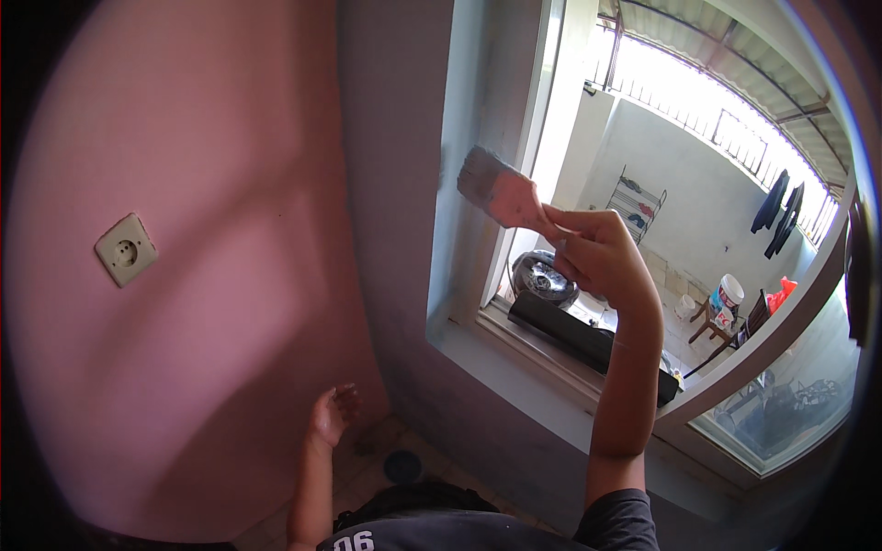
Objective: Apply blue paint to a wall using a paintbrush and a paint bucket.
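Raised at the window opening, my right hand (pixel 602 253) grips a wide paintbrush (pixel 516 200) by its reddish handle. Grey paint coats the bristles, which point up and left toward the grey window reveal (pixel 459 220). Whether they touch that surface, I cannot tell. Lower down, my left hand (pixel 333 415) is empty, with its fingers loosely apart, near the pink wall (pixel 211 312). A grey-painted strip of wall (pixel 390 230) runs between the pink wall and the window.
A white window frame (pixel 530 354) borders the opening, where a long dark object (pixel 570 340) lies along the bottom. Outside are a shoe rack (pixel 634 204) and a bucket (pixel 726 292). A socket (pixel 127 251) is on the pink wall. A round blue container (pixel 402 466) stands on the floor.
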Available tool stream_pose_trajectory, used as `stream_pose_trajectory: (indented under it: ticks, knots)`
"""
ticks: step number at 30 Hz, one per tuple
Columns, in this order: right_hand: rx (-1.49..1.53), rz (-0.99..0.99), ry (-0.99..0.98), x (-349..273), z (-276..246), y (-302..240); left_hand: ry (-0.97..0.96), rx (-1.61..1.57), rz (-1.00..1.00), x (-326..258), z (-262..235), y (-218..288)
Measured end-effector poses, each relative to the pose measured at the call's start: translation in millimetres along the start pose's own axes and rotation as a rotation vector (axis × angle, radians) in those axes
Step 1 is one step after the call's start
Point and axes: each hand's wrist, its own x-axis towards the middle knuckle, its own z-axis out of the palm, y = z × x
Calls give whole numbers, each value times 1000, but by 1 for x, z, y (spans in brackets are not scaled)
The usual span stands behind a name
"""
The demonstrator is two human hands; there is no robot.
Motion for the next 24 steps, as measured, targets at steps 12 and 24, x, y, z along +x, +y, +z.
stream_pose_trajectory:
  ticks: [12, 24]
  knots:
    - [67, 302, -69, 4, 11, 13, -1, -24, 26, -3, 4, -1]
    - [-60, 172, -6, -3, 42, 6, -26, -30, -18, 7, 2, -18]
